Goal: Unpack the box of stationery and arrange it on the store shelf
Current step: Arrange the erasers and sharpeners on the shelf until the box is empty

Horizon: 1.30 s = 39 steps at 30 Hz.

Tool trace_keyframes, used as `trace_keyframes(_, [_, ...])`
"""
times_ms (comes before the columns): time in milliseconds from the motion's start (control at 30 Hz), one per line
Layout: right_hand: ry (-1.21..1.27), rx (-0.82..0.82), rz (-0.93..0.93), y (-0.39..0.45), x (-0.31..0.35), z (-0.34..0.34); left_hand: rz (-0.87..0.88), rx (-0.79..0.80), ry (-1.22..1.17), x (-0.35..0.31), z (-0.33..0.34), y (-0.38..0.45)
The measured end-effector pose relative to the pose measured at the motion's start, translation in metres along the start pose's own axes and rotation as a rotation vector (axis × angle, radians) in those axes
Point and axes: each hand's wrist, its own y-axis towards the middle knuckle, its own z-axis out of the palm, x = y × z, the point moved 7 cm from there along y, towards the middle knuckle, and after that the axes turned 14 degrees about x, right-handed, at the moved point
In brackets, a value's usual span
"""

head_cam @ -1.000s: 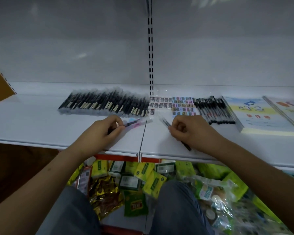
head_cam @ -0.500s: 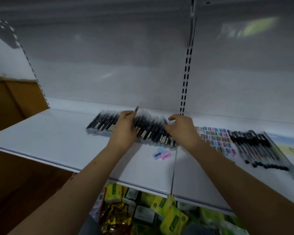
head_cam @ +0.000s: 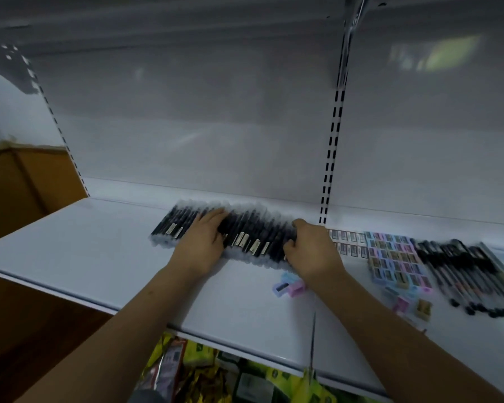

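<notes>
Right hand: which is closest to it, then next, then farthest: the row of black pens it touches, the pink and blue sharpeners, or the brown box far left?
From the right hand:
1. Row of black pens, under its fingers.
2. Pink and blue sharpeners, just below the wrist, toward the shelf's front.
3. Brown box, far left.

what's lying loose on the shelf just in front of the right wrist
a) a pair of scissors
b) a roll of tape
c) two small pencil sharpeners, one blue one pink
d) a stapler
c: two small pencil sharpeners, one blue and one pink, lie side by side on the white shelf beside the right hand, nearer the front edge than the row of black pens.
</notes>
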Motion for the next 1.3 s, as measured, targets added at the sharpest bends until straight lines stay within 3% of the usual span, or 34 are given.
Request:
trace_keyframes(133, [-0.004, -0.011, -0.006, 0.0, 0.002, 0.0, 0.039, 0.011, 0.069, 0.005, -0.005, -0.003])
trace_keyframes(267, [0.079, -0.075, -0.105, -0.017, 0.001, -0.03, 0.158, -0.143, 0.069, -0.031, -0.012, -0.022])
trace_keyframes(400, [0.102, -0.087, -0.252, -0.062, -0.018, -0.07, 0.319, 0.056, -0.05, -0.093, 0.013, -0.058])
trace_keyframes(500, [-0.016, -0.004, -0.231, -0.098, -0.054, -0.085, 0.356, 0.167, -0.028, -0.115, 0.04, -0.067])
trace_keyframes(633, [-0.066, 0.143, -0.191, -0.134, -0.1, -0.086, 0.355, 0.152, -0.05, -0.123, 0.058, -0.066])
trace_keyframes(767, [-0.021, 0.179, -0.269, -0.158, -0.111, -0.085, 0.402, 0.011, 0.017, -0.148, 0.054, -0.073])
trace_keyframes(967, [0.048, 0.199, -0.221, -0.168, -0.115, -0.076, 0.557, 0.216, -0.074, -0.22, 0.092, -0.07])
trace_keyframes(1067, [0.039, 0.163, -0.208, -0.168, -0.119, -0.078, 0.514, 0.246, -0.177, -0.227, 0.1, -0.064])
trace_keyframes(1233, [0.113, -0.061, -0.216, -0.154, -0.109, -0.115, 0.291, 0.207, -0.436, -0.19, 0.083, -0.05])
trace_keyframes(1300, [0.159, -0.037, -0.222, -0.133, -0.102, -0.118, 0.222, 0.173, -0.518, -0.176, 0.074, -0.036])
